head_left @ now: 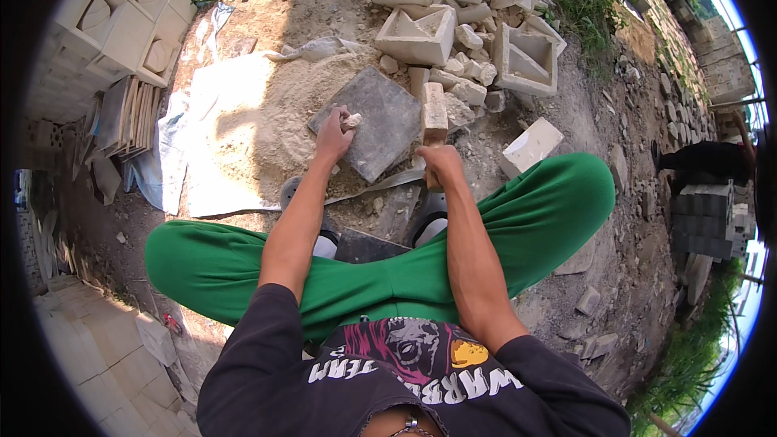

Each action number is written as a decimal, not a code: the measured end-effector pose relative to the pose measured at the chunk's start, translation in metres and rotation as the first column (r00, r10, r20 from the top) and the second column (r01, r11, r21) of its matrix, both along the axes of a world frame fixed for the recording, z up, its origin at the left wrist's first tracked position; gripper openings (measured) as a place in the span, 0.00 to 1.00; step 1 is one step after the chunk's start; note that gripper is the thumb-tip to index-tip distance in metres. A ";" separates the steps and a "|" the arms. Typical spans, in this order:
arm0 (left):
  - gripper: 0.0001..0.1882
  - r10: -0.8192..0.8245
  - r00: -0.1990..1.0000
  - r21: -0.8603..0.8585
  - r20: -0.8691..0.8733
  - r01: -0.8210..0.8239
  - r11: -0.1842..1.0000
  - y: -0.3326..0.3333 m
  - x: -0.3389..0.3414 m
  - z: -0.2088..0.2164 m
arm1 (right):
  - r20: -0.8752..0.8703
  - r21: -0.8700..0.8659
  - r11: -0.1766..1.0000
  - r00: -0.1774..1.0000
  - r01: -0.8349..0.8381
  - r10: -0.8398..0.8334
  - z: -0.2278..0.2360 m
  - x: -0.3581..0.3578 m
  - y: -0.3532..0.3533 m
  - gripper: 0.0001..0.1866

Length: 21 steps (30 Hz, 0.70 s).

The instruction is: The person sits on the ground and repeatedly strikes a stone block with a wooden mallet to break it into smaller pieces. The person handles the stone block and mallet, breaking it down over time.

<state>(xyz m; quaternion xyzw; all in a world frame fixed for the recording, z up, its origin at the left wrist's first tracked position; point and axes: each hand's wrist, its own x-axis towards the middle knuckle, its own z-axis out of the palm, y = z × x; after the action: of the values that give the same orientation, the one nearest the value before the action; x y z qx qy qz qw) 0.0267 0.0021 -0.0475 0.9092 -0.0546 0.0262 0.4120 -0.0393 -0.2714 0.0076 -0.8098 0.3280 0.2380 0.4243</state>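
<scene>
My right hand point(441, 163) is wrapped round the handle of a wooden mallet point(435, 113), its blocky head pointing away from me. My left hand point(333, 139) is closed on a small whitish chunk of stone point(350, 121). It is over the left part of a dark square slab point(380, 133), which lies tilted on the ground between my feet and the rubble; whether the chunk touches the slab I cannot tell. A heap of pale crushed grit point(283, 105) lies left of the slab, on a white sheet point(212, 158).
Pale cast blocks with recessed faces point(417, 36) and broken pieces point(477, 69) are piled beyond the slab. A white block point(532, 147) lies near my right knee. Hollow blocks point(113, 16) are stacked at far left, beside leaning boards point(133, 117). Another person point(708, 160) is at far right.
</scene>
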 end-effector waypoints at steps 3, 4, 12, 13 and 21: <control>0.23 -0.056 0.998 0.006 0.013 0.056 0.998 -0.009 -0.014 0.001 | -0.008 -0.001 1.000 1.000 0.011 -0.011 -0.004 -0.003 -0.003 0.30; 0.24 -0.084 0.995 -0.044 -0.052 0.082 0.996 -0.013 -0.015 0.002 | -0.008 -0.012 1.000 1.000 0.005 -0.005 -0.005 -0.003 -0.005 0.30; 0.31 0.139 0.990 0.078 0.016 -0.140 0.987 -0.007 -0.030 -0.006 | 0.007 -0.073 0.996 0.999 -0.044 0.045 0.005 -0.002 0.003 0.31; 0.30 0.114 0.993 0.103 0.013 -0.115 0.988 -0.006 -0.030 -0.006 | 0.011 -0.093 0.993 0.997 -0.076 0.077 0.006 -0.003 0.004 0.31; 0.19 0.261 0.963 0.024 -0.065 -0.260 0.965 -0.011 -0.030 -0.009 | 0.216 0.105 0.973 0.960 -0.204 0.178 0.034 -0.008 0.051 0.22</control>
<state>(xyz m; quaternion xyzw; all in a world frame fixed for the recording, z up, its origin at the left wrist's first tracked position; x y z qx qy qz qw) -0.0029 -0.0084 -0.0562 0.9120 0.0793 0.0493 0.3995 -0.0475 -0.2206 0.0411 -0.8293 0.1870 0.2134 0.4814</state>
